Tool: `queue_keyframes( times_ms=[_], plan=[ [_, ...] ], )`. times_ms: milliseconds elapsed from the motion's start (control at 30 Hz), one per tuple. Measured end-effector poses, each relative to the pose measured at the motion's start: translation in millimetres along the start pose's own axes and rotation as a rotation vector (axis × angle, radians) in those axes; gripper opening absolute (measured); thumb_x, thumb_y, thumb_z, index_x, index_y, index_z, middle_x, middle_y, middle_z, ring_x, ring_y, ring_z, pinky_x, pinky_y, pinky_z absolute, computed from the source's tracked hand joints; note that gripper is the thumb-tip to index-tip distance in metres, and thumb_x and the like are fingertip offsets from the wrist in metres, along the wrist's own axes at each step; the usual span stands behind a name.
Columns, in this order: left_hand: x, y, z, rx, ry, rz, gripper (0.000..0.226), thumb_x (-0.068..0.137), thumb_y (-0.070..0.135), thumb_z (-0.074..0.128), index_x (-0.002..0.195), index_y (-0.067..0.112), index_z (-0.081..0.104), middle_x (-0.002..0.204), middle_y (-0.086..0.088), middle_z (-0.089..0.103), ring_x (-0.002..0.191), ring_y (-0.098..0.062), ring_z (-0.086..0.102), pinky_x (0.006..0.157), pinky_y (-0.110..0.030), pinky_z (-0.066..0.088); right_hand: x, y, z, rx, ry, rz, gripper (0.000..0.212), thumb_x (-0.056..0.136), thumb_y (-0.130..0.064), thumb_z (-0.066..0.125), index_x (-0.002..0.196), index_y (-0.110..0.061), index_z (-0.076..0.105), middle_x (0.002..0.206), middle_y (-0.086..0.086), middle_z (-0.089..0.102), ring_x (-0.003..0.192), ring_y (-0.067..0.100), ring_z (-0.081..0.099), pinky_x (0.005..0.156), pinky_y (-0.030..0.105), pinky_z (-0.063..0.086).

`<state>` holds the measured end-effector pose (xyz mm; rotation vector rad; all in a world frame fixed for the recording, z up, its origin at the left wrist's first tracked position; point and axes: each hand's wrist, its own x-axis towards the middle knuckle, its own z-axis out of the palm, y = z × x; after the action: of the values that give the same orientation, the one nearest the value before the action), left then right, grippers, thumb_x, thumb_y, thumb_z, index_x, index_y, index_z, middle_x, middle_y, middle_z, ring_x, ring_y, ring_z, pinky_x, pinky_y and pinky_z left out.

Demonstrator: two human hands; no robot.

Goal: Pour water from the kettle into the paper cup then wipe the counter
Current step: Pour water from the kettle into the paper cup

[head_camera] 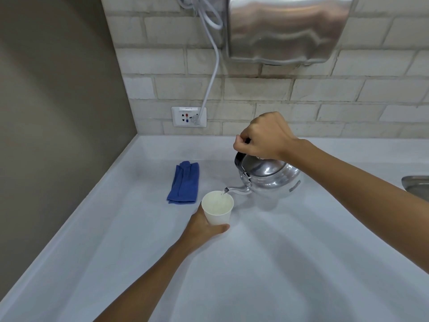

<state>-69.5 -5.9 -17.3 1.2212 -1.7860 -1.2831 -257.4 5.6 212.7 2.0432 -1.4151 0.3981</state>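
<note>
A shiny metal kettle (271, 176) is tilted to the left, its spout tip just over the rim of a white paper cup (217, 209). My right hand (262, 137) grips the kettle's black handle from above. A thin stream of water runs from the spout into the cup. My left hand (204, 225) is wrapped around the lower part of the cup, which stands on the white counter (290, 263). A folded blue cloth (184, 182) lies on the counter just left of and behind the cup.
A wall socket (188, 116) with a white cable plugged in sits on the brick wall behind. A steel hand dryer (287, 29) hangs above. A metal sink edge (415, 184) shows at the far right. A grey wall bounds the left.
</note>
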Motion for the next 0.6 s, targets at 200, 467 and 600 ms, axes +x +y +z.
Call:
queue_keyframes(
  times_ms=[200, 467, 600],
  plan=[
    [-0.1, -0.3, -0.4, 0.005, -0.005, -0.001, 0.078, 0.054, 0.038, 0.084, 0.119, 0.041, 0.04, 0.106, 0.028, 0.052, 0.098, 0.006, 0.052, 0.075, -0.01, 0.04, 2.5, -2.2, -2.9, -0.009, -0.012, -0.026, 0.035, 0.071, -0.025, 0.037, 0.041, -0.012, 0.025, 0.039, 0.006, 0.018, 0.043, 0.021, 0.016, 0.047, 0.021, 0.012],
    [-1.0, 0.8, -0.9, 0.006, 0.002, -0.008, 0.075, 0.056, 0.035, 0.084, 0.116, 0.042, 0.04, 0.104, 0.029, 0.053, 0.096, 0.01, 0.05, 0.07, -0.007, 0.039, 5.4, -1.7, -6.7, -0.02, -0.04, -0.056, 0.037, 0.072, -0.023, 0.041, 0.041, -0.009, 0.027, 0.039, 0.006, 0.02, 0.041, 0.022, 0.018, 0.046, 0.022, 0.013],
    [-0.8, 1.2, -1.4, 0.006, 0.002, -0.009, 0.076, 0.055, 0.037, 0.084, 0.117, 0.042, 0.04, 0.104, 0.029, 0.053, 0.097, 0.01, 0.05, 0.069, -0.006, 0.04, 6.0, -2.1, -8.2, -0.023, -0.035, -0.068, 0.038, 0.073, -0.03, 0.028, 0.042, -0.009, 0.029, 0.039, 0.006, 0.022, 0.041, 0.023, 0.019, 0.045, 0.023, 0.013]
  ],
)
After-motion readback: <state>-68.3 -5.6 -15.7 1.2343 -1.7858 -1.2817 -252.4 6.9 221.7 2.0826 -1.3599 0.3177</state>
